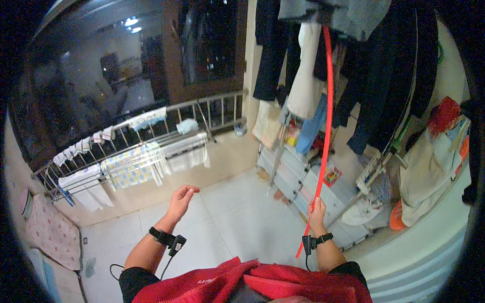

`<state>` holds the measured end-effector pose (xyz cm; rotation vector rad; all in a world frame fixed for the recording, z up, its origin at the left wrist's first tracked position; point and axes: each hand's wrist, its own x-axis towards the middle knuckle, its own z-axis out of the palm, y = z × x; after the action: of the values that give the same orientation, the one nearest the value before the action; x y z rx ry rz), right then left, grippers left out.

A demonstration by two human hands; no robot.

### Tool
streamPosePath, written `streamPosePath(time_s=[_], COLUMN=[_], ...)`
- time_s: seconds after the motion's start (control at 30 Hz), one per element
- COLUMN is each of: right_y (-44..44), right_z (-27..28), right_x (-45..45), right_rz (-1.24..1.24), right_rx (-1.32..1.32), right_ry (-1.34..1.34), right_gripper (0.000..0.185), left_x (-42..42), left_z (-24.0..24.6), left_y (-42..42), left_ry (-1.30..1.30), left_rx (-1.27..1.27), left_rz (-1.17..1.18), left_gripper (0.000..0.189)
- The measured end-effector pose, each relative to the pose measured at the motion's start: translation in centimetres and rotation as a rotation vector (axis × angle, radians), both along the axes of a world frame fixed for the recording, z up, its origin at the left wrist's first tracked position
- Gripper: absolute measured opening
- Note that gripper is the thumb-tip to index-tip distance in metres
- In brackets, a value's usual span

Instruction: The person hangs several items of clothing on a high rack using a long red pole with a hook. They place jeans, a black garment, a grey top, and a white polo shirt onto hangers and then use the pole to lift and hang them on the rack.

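My right hand (317, 212) is closed around a long red pole (328, 113) near its lower end. The pole rises to the clothes hanging at the top, where its upper end is hidden among a grey garment (360, 19) and dark ones. Close to the pole hang a white garment (305, 75) and dark trousers (271, 64). My left hand (183, 199) hangs over the tiled floor, fingers bent, with nothing seen in it. Both wrists carry black straps with small boxes and cables. A red garment (265, 282) lies across my front.
Socks, cloths and a checked towel (127, 168) hang on a metal rack (223, 110) along the window at left. White drawers (329, 200) with items on top stand at right, near a beige bag (424, 178). A floral padded panel (55, 231) is at lower left.
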<state>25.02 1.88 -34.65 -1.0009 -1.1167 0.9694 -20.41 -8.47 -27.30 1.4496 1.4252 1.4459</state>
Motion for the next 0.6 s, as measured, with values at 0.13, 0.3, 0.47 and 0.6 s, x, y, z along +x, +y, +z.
streamPosePath(time_s=[0.13, 0.3, 0.47, 0.6], right_y=[-5.9, -13.9, -19.2, -21.2], right_z=[-6.7, -12.5, -15.7, -12.9], right_x=[2.1, 4.9, 5.4, 2.4], right_rz=[-0.037, -0.104, 0.088, 0.274], right_rx=[-0.115, -0.233, -0.455, -0.455], right_ry=[-0.13, -0.667, -0.916, -1.114], right_gripper=[0.032, 0.028, 0.031, 0.034], left_x=[0.7, 1.4, 1.4, 1.9], left_z=[-6.8, -14.8, -16.4, -12.7], left_y=[-1.7, -4.1, -4.8, -2.7], left_ry=[-0.096, -0.199, -0.313, -0.537], left_rx=[-0.232, -0.47, -0.515, -0.393], left_rz=[-0.073, -0.104, -0.181, -0.265], left_gripper=[0.02, 0.026, 0.038, 0.051])
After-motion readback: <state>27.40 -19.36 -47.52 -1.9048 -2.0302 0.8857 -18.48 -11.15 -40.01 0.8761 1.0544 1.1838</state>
